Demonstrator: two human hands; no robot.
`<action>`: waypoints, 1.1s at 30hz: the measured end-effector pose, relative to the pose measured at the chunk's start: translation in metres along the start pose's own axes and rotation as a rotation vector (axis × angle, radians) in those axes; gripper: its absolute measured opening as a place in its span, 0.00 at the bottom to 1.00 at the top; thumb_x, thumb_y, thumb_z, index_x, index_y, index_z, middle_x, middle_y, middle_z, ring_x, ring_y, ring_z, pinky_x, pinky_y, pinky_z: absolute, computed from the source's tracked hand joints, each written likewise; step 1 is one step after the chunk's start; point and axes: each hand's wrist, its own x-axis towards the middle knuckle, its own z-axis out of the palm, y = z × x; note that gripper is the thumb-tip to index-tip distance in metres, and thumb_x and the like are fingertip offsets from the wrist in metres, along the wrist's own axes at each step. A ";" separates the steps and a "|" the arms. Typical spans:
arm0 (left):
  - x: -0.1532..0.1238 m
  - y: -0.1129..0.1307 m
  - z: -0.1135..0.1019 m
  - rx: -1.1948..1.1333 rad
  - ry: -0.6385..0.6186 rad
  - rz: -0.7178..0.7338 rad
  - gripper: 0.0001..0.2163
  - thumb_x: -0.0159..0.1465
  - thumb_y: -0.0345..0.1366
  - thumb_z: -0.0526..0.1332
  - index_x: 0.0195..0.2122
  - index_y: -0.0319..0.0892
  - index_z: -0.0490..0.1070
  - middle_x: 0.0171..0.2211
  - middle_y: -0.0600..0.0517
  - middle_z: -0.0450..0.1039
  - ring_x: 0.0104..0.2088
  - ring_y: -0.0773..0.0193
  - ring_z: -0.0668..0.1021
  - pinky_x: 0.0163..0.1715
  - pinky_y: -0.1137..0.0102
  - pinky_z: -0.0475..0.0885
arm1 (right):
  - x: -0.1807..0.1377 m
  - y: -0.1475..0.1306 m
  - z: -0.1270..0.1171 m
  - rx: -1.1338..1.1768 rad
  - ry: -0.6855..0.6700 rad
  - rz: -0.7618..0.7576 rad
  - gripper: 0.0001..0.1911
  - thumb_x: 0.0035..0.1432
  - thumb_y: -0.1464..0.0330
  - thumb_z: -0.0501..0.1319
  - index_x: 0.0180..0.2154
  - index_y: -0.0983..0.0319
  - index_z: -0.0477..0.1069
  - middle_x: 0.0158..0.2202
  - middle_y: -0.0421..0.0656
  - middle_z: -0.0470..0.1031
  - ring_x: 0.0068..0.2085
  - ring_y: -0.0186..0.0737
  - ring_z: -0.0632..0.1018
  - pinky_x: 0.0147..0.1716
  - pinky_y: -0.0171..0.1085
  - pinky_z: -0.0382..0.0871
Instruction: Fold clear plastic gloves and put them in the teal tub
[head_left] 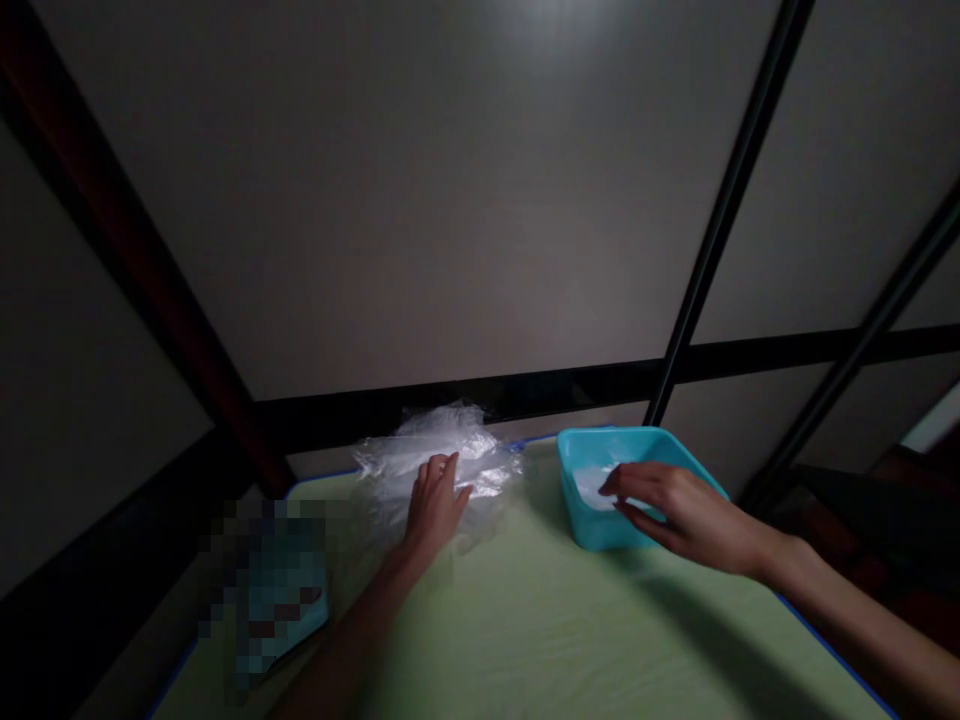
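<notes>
My left hand (436, 502) rests on a crumpled pile of clear plastic bags (442, 440), its thumb apart from the other fingers. It looks open, lying on the plastic rather than closed round it. Over the near part of a turquoise plastic basin (592, 530) hovers my right hand (675, 512), fingers curved and the thumb a little apart from them, with nothing visible in between. Inside the basin, close to those fingertips, lies a white sheet-like item (591, 487); whether it is paper or plastic I cannot tell. My right hand hides part of the basin's inside.
Both things lie on a pale green table top (495, 640) with a blue edge. A blurred-out turquoise object (281, 600) is at the left. Large grey panels (465, 220) with dark frames stand right behind the table. Dark, unclear items are at the far right.
</notes>
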 end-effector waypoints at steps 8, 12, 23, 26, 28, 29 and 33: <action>0.026 -0.013 -0.012 0.197 -0.117 0.046 0.05 0.61 0.33 0.56 0.37 0.38 0.69 0.37 0.49 0.69 0.39 0.60 0.72 0.40 0.62 0.68 | 0.001 -0.050 0.025 0.124 -0.120 -0.149 0.11 0.57 0.73 0.51 0.39 0.61 0.70 0.35 0.46 0.72 0.37 0.41 0.73 0.36 0.39 0.64; 0.044 -0.002 -0.037 0.211 -0.068 0.034 0.07 0.62 0.35 0.56 0.37 0.37 0.69 0.37 0.49 0.70 0.35 0.62 0.74 0.36 0.66 0.70 | 0.006 -0.051 0.031 0.105 -0.142 -0.152 0.12 0.58 0.73 0.50 0.40 0.62 0.69 0.36 0.46 0.72 0.37 0.41 0.73 0.37 0.39 0.65; 0.024 -0.004 -0.027 0.144 -0.102 -0.021 0.12 0.60 0.36 0.59 0.43 0.38 0.66 0.42 0.48 0.68 0.39 0.60 0.73 0.38 0.61 0.69 | 0.016 -0.067 0.058 0.069 -0.192 -0.196 0.12 0.57 0.74 0.51 0.41 0.64 0.68 0.36 0.46 0.73 0.39 0.40 0.73 0.38 0.36 0.65; 0.034 0.008 -0.036 0.074 -0.037 -0.027 0.10 0.62 0.36 0.55 0.44 0.38 0.66 0.43 0.47 0.67 0.39 0.61 0.73 0.38 0.62 0.69 | 0.011 -0.065 0.059 0.056 -0.195 -0.176 0.12 0.56 0.74 0.51 0.41 0.64 0.69 0.35 0.45 0.73 0.38 0.40 0.73 0.38 0.36 0.65; 0.043 0.027 -0.054 -0.003 0.013 -0.015 0.06 0.60 0.33 0.56 0.33 0.35 0.69 0.34 0.47 0.70 0.35 0.61 0.73 0.37 0.65 0.68 | 0.009 -0.061 0.060 0.064 -0.145 -0.123 0.12 0.56 0.74 0.51 0.41 0.63 0.68 0.36 0.45 0.73 0.39 0.40 0.73 0.38 0.36 0.66; 0.046 0.040 -0.066 -0.051 0.027 -0.005 0.07 0.60 0.33 0.56 0.31 0.35 0.69 0.31 0.47 0.71 0.33 0.62 0.74 0.36 0.66 0.69 | 0.008 -0.059 0.060 0.076 -0.093 -0.092 0.13 0.56 0.74 0.51 0.42 0.63 0.67 0.39 0.46 0.72 0.40 0.40 0.73 0.40 0.37 0.66; 0.032 0.090 -0.107 -0.236 -0.015 0.042 0.10 0.58 0.38 0.56 0.31 0.36 0.70 0.25 0.51 0.71 0.27 0.66 0.74 0.26 0.73 0.67 | 0.016 -0.053 0.063 0.182 0.233 -0.013 0.24 0.55 0.72 0.53 0.54 0.60 0.55 0.55 0.48 0.59 0.54 0.43 0.62 0.51 0.44 0.58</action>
